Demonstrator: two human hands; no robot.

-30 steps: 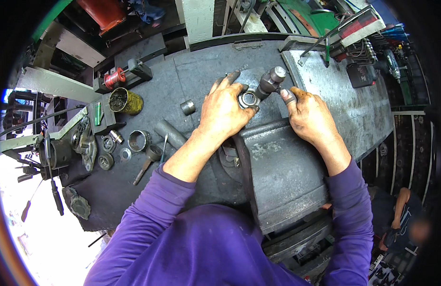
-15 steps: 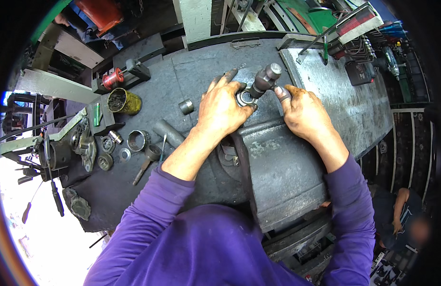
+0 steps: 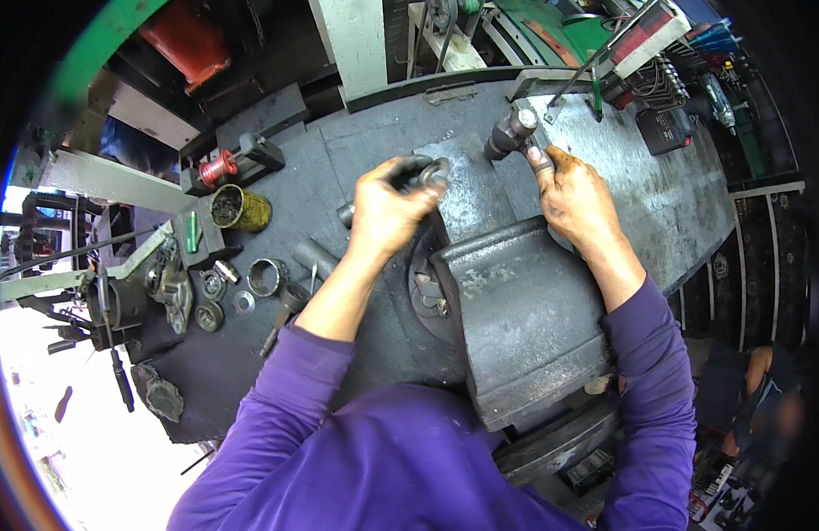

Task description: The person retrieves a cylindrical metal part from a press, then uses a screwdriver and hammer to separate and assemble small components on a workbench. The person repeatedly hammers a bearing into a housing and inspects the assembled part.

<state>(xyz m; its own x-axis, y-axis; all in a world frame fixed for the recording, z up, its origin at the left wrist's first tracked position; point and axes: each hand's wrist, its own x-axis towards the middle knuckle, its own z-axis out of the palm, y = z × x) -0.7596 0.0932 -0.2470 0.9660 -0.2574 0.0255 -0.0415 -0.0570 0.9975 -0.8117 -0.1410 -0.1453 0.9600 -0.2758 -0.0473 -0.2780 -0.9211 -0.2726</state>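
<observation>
My left hand [image 3: 387,202] is lifted over the worktop, its fingers and thumb closed round a small round metal ring [image 3: 436,170] that looks like a bearing. In my right hand [image 3: 576,196] is a hammer, its dark steel head [image 3: 510,134] raised to the right of the ring and apart from it. Below the hands stands a big dark vise [image 3: 529,310] with a flat, worn metal face [image 3: 473,190] behind it. Partly behind my left hand lies a short metal sleeve [image 3: 345,213]. The hammer's handle is mostly hidden in my grip.
Left on the dark worktop [image 3: 374,341] lie a metal bar [image 3: 316,258], a ring [image 3: 267,277], a washer [image 3: 244,303] and a gear-like part [image 3: 209,316]. A yellow can [image 3: 240,210] stands behind them. At the far right are a black case [image 3: 664,131] and a crouching person [image 3: 750,398].
My left hand has lifted the ring off the flat metal face and moved slightly left. The hammer has moved up and away from the ring. The view has shifted a little.
</observation>
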